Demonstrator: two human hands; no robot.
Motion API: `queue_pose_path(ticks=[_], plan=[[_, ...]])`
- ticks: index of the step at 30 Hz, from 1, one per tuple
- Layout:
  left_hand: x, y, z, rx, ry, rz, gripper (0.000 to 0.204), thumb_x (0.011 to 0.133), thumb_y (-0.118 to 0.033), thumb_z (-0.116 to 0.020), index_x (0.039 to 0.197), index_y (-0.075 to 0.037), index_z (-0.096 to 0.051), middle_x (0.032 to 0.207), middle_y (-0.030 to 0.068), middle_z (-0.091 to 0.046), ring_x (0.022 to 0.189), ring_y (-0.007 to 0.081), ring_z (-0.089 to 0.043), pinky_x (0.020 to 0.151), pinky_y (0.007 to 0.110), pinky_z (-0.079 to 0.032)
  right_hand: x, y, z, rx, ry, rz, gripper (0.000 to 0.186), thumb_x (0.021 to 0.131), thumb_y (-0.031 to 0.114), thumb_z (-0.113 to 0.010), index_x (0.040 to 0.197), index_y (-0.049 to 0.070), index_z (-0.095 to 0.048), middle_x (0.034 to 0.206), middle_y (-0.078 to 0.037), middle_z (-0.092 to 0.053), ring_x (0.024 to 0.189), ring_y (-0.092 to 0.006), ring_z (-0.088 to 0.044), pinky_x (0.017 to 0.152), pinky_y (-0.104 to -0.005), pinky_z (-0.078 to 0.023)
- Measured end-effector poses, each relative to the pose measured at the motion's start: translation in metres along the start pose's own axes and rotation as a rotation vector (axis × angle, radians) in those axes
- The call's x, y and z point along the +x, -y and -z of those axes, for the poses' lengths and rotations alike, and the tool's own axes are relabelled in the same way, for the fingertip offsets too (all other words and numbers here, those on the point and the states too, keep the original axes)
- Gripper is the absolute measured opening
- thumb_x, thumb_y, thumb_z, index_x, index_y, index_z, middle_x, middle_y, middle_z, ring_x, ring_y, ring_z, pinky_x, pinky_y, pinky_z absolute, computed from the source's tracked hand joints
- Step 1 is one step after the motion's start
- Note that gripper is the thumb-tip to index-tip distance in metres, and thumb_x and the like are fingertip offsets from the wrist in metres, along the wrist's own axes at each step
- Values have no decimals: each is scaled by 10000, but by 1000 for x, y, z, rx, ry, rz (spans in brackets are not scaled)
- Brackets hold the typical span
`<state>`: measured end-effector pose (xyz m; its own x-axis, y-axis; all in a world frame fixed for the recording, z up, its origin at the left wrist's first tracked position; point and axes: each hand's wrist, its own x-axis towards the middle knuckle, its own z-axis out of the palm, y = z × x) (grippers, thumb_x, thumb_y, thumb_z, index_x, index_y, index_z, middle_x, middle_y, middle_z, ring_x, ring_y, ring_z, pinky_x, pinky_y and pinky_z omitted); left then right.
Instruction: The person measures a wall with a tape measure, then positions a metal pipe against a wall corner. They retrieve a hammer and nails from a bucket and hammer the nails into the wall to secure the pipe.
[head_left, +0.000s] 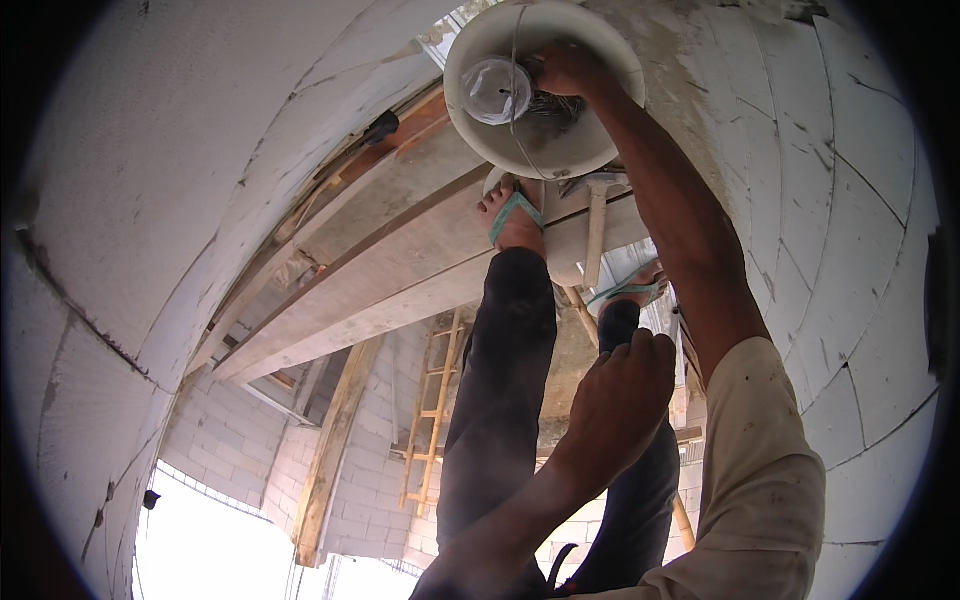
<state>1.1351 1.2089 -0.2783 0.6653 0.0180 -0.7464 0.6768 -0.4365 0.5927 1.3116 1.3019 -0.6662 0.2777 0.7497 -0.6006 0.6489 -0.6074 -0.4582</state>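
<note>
A pale round bucket (610, 150) with a thin wire handle stands at the top of the view. My right hand (572, 72) reaches inside it, fingers bent downward and partly in shadow. Beneath that hand lie thin dark pieces (560, 108), possibly nails or bits of wire. Beside them in the bucket is a clear round plastic container (497, 92). My left hand (625, 392) is raised in front of my legs with its fingers curled; whatever it may hold is hidden. A hammer (596, 225) with a wooden handle lies just below the bucket.
My sandalled feet (516, 215) are on or beside wooden planks (400, 275), high above a lower level. Block walls curve up at the left (200, 150) and right (830, 200). A bamboo ladder (433, 410) and a timber post (335, 450) stand farther below.
</note>
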Motion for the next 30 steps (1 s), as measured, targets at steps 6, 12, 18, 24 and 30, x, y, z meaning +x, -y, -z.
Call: queue_pose_path(ticks=[6,12,18,24,30], plan=[[2,0,-3,21,-19,-33,243,884,-76,-676,1052,-7,-516,956,154,-562,788,293,-673,700,416,-562,-18,-21,-35,477,-461,-94,601,880,453,-706,1251,-18,-680,1145,-221,-722,1070,-341,-706,909,-458,-549],[0,-1,-7,43,-18,-21,245,873,-77,-683,1037,-9,-512,955,155,-561,792,292,-671,697,411,-562,-67,1,11,1385,-235,-231,563,818,398,-846,1140,-41,-702,933,-51,-703,847,-135,-637,777,-330,-500],[1,1,-15,35,-51,-27,234,878,-86,-683,1022,-16,-512,949,145,-564,798,291,-674,689,412,-561,-89,9,29,1306,-255,-237,499,818,351,-854,1122,-20,-718,938,-35,-711,849,-131,-637,777,-326,-511],[1,-2,-16,20,-32,-20,216,894,-87,-674,1023,-19,-515,935,142,-566,807,296,-674,700,415,-557,-93,7,39,802,-232,-158,586,831,449,-803,1109,-60,-720,991,-137,-744,869,-187,-679,801,-338,-526],[2,-6,-12,9,-36,-22,208,903,-81,-669,1027,-14,-516,937,147,-569,821,302,-677,711,423,-556,-95,8,37,974,-172,-137,466,884,456,-726,1115,52,-750,905,-96,-721,787,-179,-641,752,-355,-514]])
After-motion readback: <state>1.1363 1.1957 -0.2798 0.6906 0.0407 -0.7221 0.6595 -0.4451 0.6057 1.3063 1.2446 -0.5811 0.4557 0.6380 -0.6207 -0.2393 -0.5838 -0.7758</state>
